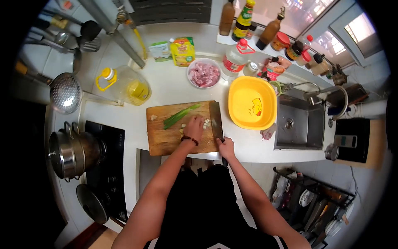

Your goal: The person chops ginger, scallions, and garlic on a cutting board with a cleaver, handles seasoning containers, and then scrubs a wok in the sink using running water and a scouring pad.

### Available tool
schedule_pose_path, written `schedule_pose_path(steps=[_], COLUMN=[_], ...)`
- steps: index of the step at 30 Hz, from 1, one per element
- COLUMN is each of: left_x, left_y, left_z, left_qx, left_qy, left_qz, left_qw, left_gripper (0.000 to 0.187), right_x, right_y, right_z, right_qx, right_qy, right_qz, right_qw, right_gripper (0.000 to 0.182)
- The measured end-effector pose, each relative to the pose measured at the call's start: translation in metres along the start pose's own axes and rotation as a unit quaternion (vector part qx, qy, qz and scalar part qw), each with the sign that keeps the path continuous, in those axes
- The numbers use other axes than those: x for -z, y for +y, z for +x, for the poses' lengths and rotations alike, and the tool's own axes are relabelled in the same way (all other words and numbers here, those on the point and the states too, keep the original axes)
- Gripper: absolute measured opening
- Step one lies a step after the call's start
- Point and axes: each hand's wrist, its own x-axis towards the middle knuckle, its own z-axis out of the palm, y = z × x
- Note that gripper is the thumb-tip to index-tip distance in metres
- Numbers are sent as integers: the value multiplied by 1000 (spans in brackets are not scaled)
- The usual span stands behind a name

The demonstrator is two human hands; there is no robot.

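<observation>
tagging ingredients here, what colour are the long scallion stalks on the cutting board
The scallion stalks are green, as the head view shows.

No readable text, labels on yellow pouch (pixel 183 52), yellow-capped jug (pixel 137 90), red-capped bottle (pixel 233 63) too small

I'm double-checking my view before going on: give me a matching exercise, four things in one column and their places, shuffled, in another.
Things:
1. Broad metal cleaver
2. Long green stalks
3. Pink raw meat
4. Yellow plastic basin

Places:
A. Inside a round white bowl
B. Between board and steel sink
C. Gripped by the right hand
D. Lying on the rectangular wooden board

Pairs: 1-C; 2-D; 3-A; 4-B
</observation>
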Motion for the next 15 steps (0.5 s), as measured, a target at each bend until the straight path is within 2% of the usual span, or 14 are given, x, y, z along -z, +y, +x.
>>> schedule_pose_path(steps=[1,3,7,8,10,11,13,15], left_x=[8,39,114,123,129,130,122,124], left_y=[-21,-63,-124,-136,-173,-191,-205,-196], left_z=[0,4,13,17,25,31,26,10], left_qx=[-55,-41,39,42,50,56,49,29], left_qy=[80,166,252,255,178,112,96,93], left_qz=[24,63,149,148,107,86,66,36], left_qw=[995,983,955,955,977,988,992,995], left_gripper=[28,27,31,31,35,31,27,18], right_x=[2,2,6,6,9,9,13,12], right_y=[2,8,15,16,-2,-8,-30,-61], right_z=[-3,-6,-21,-22,-32,-36,-52,-66], right_qx=[9,23,55,55,49,40,28,1], right_qy=[-2,-7,-4,-3,-7,-11,-13,-40], right_qz=[8,18,0,12,2,5,4,-58], right_qw=[1000,1000,998,998,999,999,1000,998], right_gripper=[35,35,34,34,34,33,32,20])
